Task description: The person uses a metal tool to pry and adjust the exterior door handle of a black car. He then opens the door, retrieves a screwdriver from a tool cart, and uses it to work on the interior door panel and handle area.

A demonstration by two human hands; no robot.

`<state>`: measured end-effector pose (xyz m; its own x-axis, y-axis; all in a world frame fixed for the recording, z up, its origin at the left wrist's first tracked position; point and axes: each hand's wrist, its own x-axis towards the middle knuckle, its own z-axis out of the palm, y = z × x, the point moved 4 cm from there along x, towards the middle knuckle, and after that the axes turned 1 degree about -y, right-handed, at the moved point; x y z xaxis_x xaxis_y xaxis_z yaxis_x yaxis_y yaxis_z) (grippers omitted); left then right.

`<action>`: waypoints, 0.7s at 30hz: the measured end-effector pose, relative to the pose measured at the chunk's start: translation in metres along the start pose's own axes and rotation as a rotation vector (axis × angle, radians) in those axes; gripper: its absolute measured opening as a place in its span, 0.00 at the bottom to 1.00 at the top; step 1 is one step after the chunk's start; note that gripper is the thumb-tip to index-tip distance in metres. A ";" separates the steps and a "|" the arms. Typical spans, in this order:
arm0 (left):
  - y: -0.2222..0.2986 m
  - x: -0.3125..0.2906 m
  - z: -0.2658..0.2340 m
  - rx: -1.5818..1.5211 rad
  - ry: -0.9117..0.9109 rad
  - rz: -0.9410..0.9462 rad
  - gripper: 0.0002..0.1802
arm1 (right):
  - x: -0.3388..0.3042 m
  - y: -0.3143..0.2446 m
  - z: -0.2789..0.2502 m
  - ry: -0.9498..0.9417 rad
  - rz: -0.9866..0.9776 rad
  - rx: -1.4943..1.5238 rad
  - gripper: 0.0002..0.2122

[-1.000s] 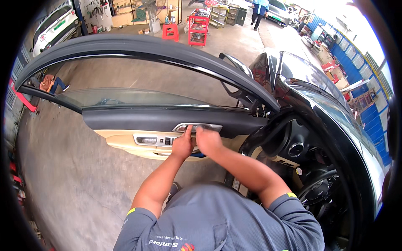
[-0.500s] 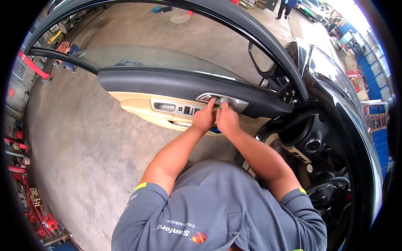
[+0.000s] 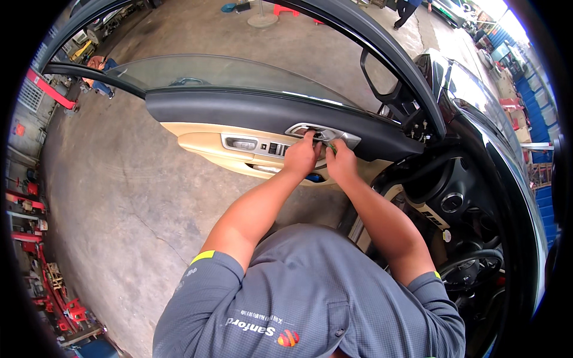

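The inner side of an open car door, with a black and beige door panel (image 3: 227,110), is in front of me. A silver handle bezel (image 3: 346,138) is set in its upper part. My left hand (image 3: 302,157) is closed at the inside door handle (image 3: 317,132), its fingertips reaching into the recess. Just to its right, my right hand (image 3: 342,162) pinches a small green thing (image 3: 331,147) against the bezel's lower edge. Fingers hide most of this green thing, so its kind does not show. Left of my hands are the window switches (image 3: 274,148).
A door window (image 3: 239,74), partly raised, and a side mirror (image 3: 380,74) lie beyond the panel. To the right are the steering wheel (image 3: 471,268) and dashboard. One person (image 3: 98,74) is low at the far left; another (image 3: 408,11) walks at the top. Red equipment (image 3: 74,310) lines the left wall.
My right hand has moved slightly away from the left one and lower on the bezel, showing more of the green thing. My left fingers stay at the handle. The person at the top has stepped along.
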<state>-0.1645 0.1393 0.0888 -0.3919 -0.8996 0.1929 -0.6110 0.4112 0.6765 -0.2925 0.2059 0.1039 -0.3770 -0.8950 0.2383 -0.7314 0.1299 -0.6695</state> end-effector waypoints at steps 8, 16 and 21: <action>0.020 0.011 -0.004 0.113 -0.046 -0.036 0.20 | -0.026 0.028 -0.008 0.056 0.025 0.157 0.10; 0.035 0.016 -0.007 0.013 -0.122 -0.176 0.17 | -0.043 0.043 -0.017 0.005 0.120 0.237 0.10; 0.034 0.019 0.000 -0.137 -0.041 -0.494 0.22 | -0.051 0.052 -0.015 0.020 0.159 0.237 0.10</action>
<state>-0.1927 0.1363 0.1150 -0.1075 -0.9739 -0.1999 -0.6354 -0.0873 0.7672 -0.3198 0.2644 0.0679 -0.4892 -0.8625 0.1296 -0.5096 0.1620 -0.8450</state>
